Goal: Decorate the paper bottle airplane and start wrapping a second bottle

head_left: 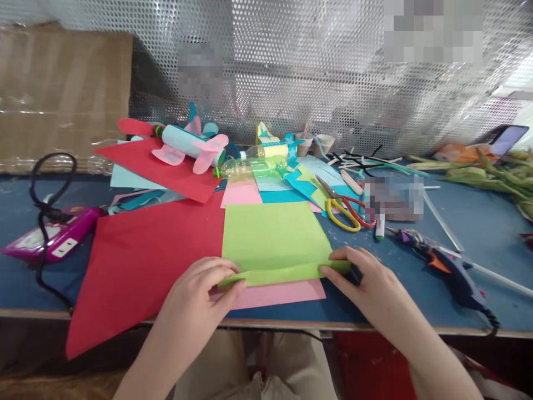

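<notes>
A sheet of light green paper (275, 230) lies in front of me with its near edge curled up into a narrow strip. My left hand (212, 283) pinches the left end of that strip between thumb and fingers. At the strip's right end, my right hand (358, 272) grips it the same way. Under the green sheet, a pink sheet (287, 293) shows along the near side. A large red sheet (158, 250) spreads out to the left and hangs over the table's front edge, partly beneath the green one.
Scissors (343, 214) with red and yellow handles lie beyond my right hand. A blue glue gun (452, 275) rests at the right. A purple power strip (60, 236) sits at the left. Behind are a green plastic bottle (254, 168), a paper-wrapped cylinder (187, 144) and a cardboard box (66, 100).
</notes>
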Available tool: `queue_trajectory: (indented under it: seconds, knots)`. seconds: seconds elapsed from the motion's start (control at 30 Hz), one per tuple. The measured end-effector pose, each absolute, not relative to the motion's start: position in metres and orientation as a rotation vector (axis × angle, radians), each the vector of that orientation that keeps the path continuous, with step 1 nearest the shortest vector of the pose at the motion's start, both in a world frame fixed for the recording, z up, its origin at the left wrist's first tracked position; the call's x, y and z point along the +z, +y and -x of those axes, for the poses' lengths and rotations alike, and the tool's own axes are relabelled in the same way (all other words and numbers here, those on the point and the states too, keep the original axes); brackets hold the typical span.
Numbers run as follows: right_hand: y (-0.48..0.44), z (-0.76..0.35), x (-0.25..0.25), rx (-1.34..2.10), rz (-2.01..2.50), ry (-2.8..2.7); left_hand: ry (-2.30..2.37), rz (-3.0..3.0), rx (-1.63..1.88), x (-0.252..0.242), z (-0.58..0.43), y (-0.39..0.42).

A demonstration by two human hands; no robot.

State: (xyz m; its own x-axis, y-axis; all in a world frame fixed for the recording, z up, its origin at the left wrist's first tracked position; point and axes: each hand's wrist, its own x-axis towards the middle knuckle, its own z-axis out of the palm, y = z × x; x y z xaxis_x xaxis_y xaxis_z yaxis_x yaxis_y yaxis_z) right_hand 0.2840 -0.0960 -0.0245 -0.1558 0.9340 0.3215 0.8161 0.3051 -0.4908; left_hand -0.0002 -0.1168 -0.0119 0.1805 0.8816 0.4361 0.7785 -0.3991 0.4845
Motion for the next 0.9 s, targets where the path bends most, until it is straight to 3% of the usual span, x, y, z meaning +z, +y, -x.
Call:
queue_trajectory:
  seconds: [0.9]
  knots:
    - [-0.092, -0.274, -0.042, 0.087, 1.710, -1.875, 1.838, -2.427, 0.992, -0.015, -0.003, -0.114]
